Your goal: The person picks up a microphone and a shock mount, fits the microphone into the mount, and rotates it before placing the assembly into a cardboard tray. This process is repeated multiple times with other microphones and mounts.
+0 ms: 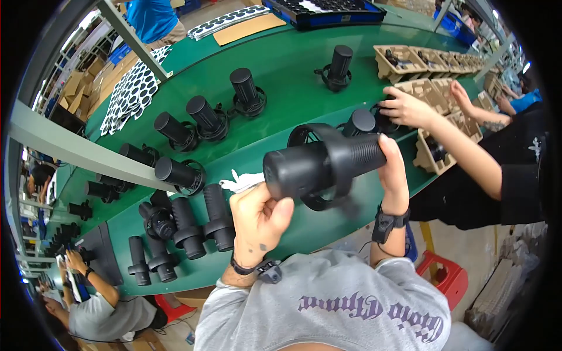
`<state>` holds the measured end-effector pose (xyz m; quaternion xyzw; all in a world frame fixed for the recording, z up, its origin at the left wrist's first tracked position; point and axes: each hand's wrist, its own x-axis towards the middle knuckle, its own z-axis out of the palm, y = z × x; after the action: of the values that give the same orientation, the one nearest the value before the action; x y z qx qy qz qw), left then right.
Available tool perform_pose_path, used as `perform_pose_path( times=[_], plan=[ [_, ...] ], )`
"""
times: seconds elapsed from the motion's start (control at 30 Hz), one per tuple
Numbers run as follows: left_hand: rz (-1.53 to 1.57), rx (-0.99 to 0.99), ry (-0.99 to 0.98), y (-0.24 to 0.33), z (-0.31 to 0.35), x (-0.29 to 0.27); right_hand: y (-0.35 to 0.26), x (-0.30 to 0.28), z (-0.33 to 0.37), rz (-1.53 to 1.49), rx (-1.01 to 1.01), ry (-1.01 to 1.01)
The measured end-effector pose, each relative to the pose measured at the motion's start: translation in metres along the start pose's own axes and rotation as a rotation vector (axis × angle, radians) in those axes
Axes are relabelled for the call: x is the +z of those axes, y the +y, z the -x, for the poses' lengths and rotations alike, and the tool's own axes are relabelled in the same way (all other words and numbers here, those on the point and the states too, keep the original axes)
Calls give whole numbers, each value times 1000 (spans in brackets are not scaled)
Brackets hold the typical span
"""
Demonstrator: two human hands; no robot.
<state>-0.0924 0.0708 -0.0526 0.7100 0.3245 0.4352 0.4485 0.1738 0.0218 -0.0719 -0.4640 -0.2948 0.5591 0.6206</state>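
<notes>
A black microphone [310,167] with a round ring-shaped mount is held up level in front of my chest. My left hand [260,219] is closed around its smooth, thick end from below, thumb along the side. At the ribbed end, my right hand [393,169] grips it, with most fingers hidden behind. A crumpled white cloth [241,181] lies on the table just beyond my left hand. Left of that hand, several similar microphones [187,228] rest close together on the green table [205,272]. Another microphone [360,121] stands just behind the one I hold.
More microphones [246,90] stand spaced along the green belt [287,76]. At the right, a co-worker's hands [410,108] reach over a microphone and moulded cardboard trays [430,167]. A grey metal post [82,143] crosses the left. Red stools [448,278] stand below the table.
</notes>
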Motion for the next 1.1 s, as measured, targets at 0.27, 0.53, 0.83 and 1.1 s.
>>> perform_pose_path(
  times=[0.27,0.53,0.83,1.1],
  plan=[
    [112,-459,-327,-151,20,37,-2,27,-3,1538,-565,-107],
    [154,-356,-313,-155,20,66,-40,41,-23,1733,-503,-263],
    [235,-316,-381,-167,27,58,-103,59,-237,1978,-499,109],
    [187,-249,-377,-175,26,56,-70,-66,-314,1842,46,308]
  ],
)
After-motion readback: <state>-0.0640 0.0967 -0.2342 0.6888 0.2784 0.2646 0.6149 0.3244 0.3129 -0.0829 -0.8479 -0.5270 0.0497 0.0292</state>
